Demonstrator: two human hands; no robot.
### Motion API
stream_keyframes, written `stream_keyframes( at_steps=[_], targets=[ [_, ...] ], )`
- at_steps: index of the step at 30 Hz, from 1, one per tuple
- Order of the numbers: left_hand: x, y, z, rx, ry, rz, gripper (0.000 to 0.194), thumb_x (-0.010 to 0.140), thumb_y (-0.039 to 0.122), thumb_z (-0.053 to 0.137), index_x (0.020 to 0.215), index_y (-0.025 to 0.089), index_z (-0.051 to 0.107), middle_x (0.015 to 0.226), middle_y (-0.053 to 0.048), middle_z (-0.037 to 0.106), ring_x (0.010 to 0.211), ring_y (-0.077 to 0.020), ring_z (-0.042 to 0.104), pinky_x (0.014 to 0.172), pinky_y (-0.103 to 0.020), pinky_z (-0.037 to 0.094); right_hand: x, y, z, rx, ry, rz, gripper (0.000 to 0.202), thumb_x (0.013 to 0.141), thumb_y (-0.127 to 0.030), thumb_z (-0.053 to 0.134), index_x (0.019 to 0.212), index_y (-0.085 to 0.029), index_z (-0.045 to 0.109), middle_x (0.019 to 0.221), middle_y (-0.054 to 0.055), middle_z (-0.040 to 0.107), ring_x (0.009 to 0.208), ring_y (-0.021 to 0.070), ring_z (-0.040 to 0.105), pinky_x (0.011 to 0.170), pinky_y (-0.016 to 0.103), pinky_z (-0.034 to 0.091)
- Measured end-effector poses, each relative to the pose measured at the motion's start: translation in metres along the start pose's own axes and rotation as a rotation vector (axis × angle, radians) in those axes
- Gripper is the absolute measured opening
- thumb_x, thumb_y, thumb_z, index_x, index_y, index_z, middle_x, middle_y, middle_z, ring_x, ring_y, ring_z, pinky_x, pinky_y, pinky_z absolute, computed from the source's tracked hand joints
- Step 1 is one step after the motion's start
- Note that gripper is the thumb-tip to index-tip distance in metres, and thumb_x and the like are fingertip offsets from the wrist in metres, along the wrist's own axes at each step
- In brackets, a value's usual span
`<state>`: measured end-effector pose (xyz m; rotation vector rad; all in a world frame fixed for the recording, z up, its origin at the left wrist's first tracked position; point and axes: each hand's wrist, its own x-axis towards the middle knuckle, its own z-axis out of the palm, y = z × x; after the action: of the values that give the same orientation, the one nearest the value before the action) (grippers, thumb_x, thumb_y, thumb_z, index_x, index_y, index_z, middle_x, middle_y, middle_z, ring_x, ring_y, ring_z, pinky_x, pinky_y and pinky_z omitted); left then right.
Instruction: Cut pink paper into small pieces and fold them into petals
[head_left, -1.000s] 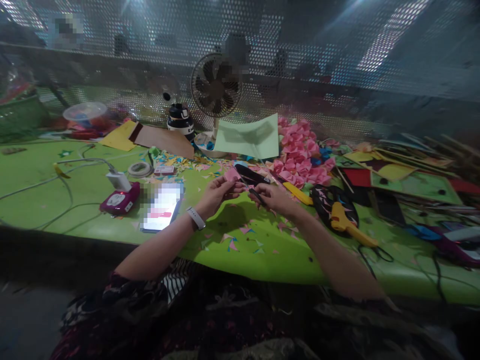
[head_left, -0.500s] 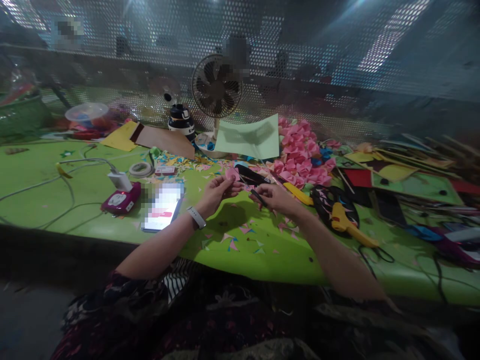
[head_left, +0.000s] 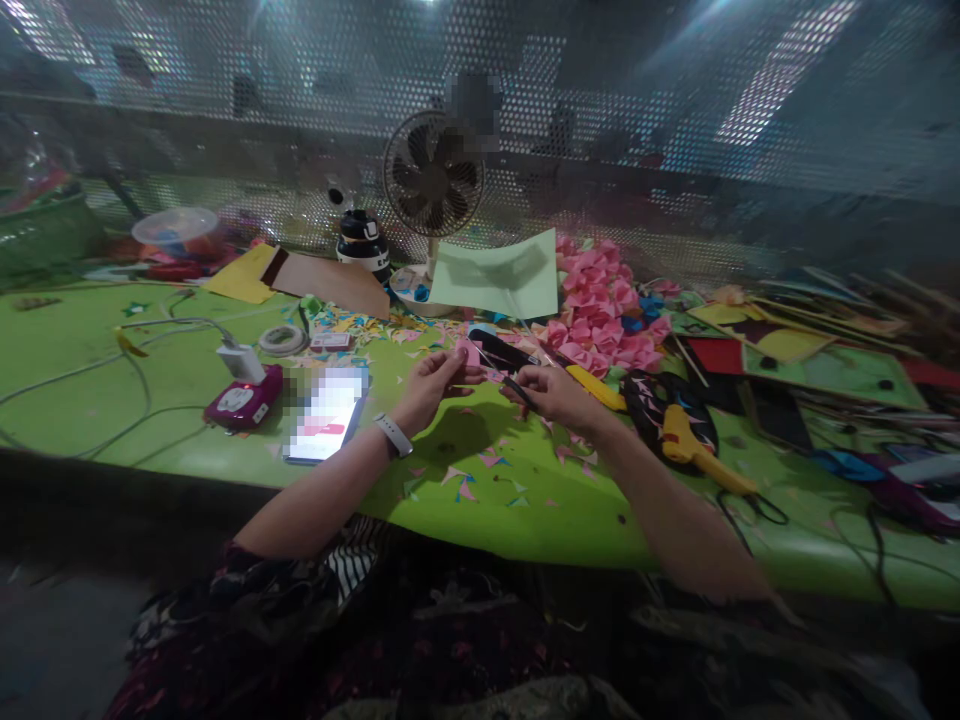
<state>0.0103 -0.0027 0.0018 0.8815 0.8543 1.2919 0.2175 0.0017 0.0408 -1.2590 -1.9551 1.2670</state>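
My left hand (head_left: 435,385), with a white band on its wrist, pinches a small piece of pink paper (head_left: 472,353) between thumb and fingers. Facing it, my right hand (head_left: 555,393) is closed around black-handled scissors (head_left: 517,392). The scissor blades point left and reach the pink paper; how far they cut into it is too small to see. Just beyond my hands lies a long black object (head_left: 504,348). A yellow-handled tool (head_left: 596,388) rests beside my right hand. Small paper scraps (head_left: 466,490) are scattered on the green table (head_left: 540,525) below.
Folded pink paper pieces (head_left: 600,300) are heaped at the back right. A fan (head_left: 435,175) stands behind a pale green sheet (head_left: 499,275). To the left lie a lit phone (head_left: 328,420), a purple adapter (head_left: 244,398) and tape (head_left: 283,340). A yellow glue gun (head_left: 701,450) lies right.
The pink paper has turned slightly in my left hand, and the scissor blades now look closer to it. Both arms stay nearly in place.
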Motion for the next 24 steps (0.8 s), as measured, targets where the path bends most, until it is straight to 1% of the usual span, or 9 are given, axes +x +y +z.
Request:
stream_keyframes(
  at_steps=[2, 4, 7, 13, 15, 17, 20, 24],
  targets=[
    [0.0005, -0.001, -0.0008, 0.025, -0.015, 0.003, 0.039, 0.08, 0.049, 0.078, 0.081, 0.015, 0.06, 0.08, -0.006, 0.078, 0.069, -0.0125, 0.074, 0.06, -0.018, 0.053, -0.0013, -0.0016, -0.0006, -0.014, -0.015, 0.016, 0.055, 0.065, -0.072, 0.075, 0.073, -0.02, 0.058, 0.064, -0.001, 0.058, 0.056, 0.0121, 0.053, 0.05, 0.025, 0.037],
    [0.001, -0.0031, -0.0018, 0.035, -0.053, 0.007, 0.041, 0.076, 0.05, 0.08, 0.08, 0.014, 0.062, 0.078, -0.006, 0.077, 0.069, -0.013, 0.074, 0.06, -0.019, 0.054, -0.0025, -0.0033, -0.0013, -0.031, -0.026, 0.027, 0.055, 0.067, -0.072, 0.073, 0.074, -0.02, 0.057, 0.065, 0.0, 0.059, 0.055, 0.0113, 0.052, 0.049, 0.024, 0.034],
    [0.0011, -0.0056, -0.0027, 0.031, -0.096, 0.011, 0.043, 0.073, 0.052, 0.082, 0.078, 0.014, 0.063, 0.074, -0.006, 0.076, 0.067, -0.013, 0.073, 0.06, -0.019, 0.054, -0.0032, -0.004, -0.0025, -0.032, -0.029, 0.027, 0.055, 0.068, -0.072, 0.073, 0.075, -0.019, 0.056, 0.065, -0.001, 0.059, 0.055, 0.0105, 0.05, 0.05, 0.024, 0.033],
    [-0.0014, 0.0002, 0.0008, 0.033, -0.052, 0.008, 0.042, 0.075, 0.052, 0.081, 0.081, 0.016, 0.061, 0.079, -0.005, 0.076, 0.071, -0.0162, 0.076, 0.058, -0.021, 0.055, 0.0006, 0.0032, -0.0047, 0.017, -0.028, 0.0, 0.055, 0.065, -0.069, 0.078, 0.072, -0.019, 0.057, 0.065, -0.003, 0.055, 0.058, 0.0104, 0.05, 0.053, 0.024, 0.035],
    [-0.0016, 0.0019, 0.0014, 0.042, -0.029, 0.019, 0.041, 0.076, 0.051, 0.08, 0.083, 0.016, 0.061, 0.08, -0.005, 0.076, 0.074, -0.0174, 0.076, 0.058, -0.02, 0.054, 0.0008, 0.0044, -0.005, 0.035, -0.029, -0.002, 0.055, 0.064, -0.069, 0.079, 0.07, -0.019, 0.056, 0.064, -0.003, 0.054, 0.057, 0.0103, 0.05, 0.053, 0.024, 0.035],
    [-0.0011, 0.0018, 0.0012, 0.052, -0.015, 0.034, 0.041, 0.076, 0.051, 0.08, 0.084, 0.016, 0.061, 0.08, -0.004, 0.076, 0.077, -0.0177, 0.077, 0.059, -0.02, 0.054, -0.0005, 0.0033, -0.0047, 0.034, -0.031, 0.015, 0.056, 0.065, -0.069, 0.077, 0.07, -0.019, 0.055, 0.063, -0.003, 0.054, 0.056, 0.0096, 0.048, 0.052, 0.024, 0.033],
    [0.0, 0.0, 0.0006, 0.066, -0.026, 0.04, 0.042, 0.074, 0.052, 0.081, 0.082, 0.015, 0.06, 0.079, -0.003, 0.075, 0.076, -0.017, 0.076, 0.061, -0.02, 0.055, -0.0029, -0.0008, -0.0032, 0.008, -0.05, 0.035, 0.056, 0.067, -0.071, 0.075, 0.074, -0.019, 0.055, 0.063, -0.003, 0.056, 0.053, 0.0088, 0.045, 0.049, 0.023, 0.03],
    [0.0008, -0.0015, 0.0006, 0.056, -0.051, 0.036, 0.046, 0.07, 0.053, 0.083, 0.08, 0.015, 0.06, 0.079, -0.003, 0.075, 0.072, -0.0156, 0.076, 0.062, -0.021, 0.056, -0.0011, 0.0004, -0.0016, -0.019, -0.054, 0.008, 0.057, 0.067, -0.072, 0.074, 0.077, -0.019, 0.057, 0.066, -0.002, 0.058, 0.055, 0.0091, 0.047, 0.05, 0.023, 0.031]
  ],
)
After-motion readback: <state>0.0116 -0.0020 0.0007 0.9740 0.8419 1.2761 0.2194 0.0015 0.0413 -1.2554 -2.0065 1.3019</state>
